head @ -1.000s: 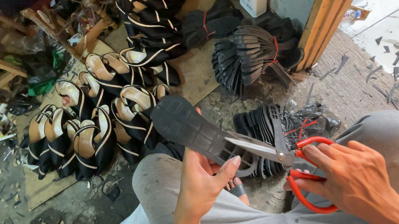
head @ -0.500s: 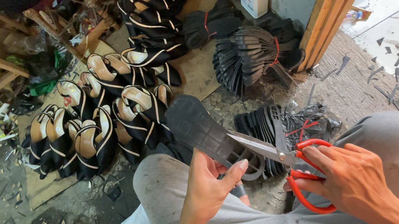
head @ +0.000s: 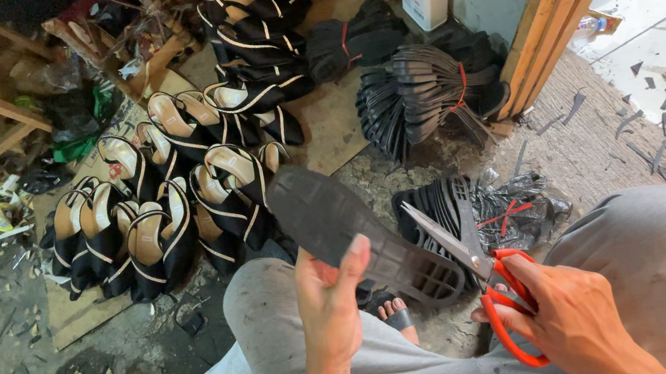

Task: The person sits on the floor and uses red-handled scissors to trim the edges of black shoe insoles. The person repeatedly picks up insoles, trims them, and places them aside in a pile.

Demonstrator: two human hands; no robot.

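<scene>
The black ridged rubber shoe sole (head: 363, 240) was gripped over the lap by the left hand (head: 329, 306); orange-handled scissors (head: 489, 287), blades against its edge, were gripped by the right hand (head: 569, 323) fingers.

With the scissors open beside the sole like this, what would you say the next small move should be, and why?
Probably close the scissors along the sole's edge: the right hand holds them open there while the left hand steadies the sole.
</scene>
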